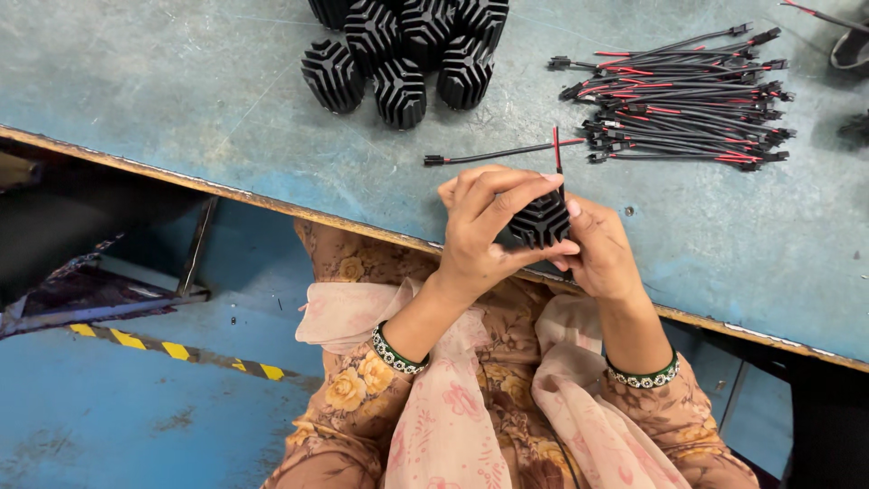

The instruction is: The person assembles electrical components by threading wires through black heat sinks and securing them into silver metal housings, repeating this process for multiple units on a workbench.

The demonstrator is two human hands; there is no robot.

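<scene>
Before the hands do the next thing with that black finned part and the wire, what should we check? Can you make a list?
1. Left hand grips the finned part: ok, its fingers wrap over the top.
2. Right hand steadies the part: ok, it touches the right side.
3. Red wire is at the part: ok, it sticks up from the top.
4. Wire is seated fully inside: cannot tell, the fingers hide it.
5. More wires ready: ok, a bundle lies on the table, and one cable lies apart from it.
6. More finned parts ready: ok, a pile sits at the table's far edge.
</scene>
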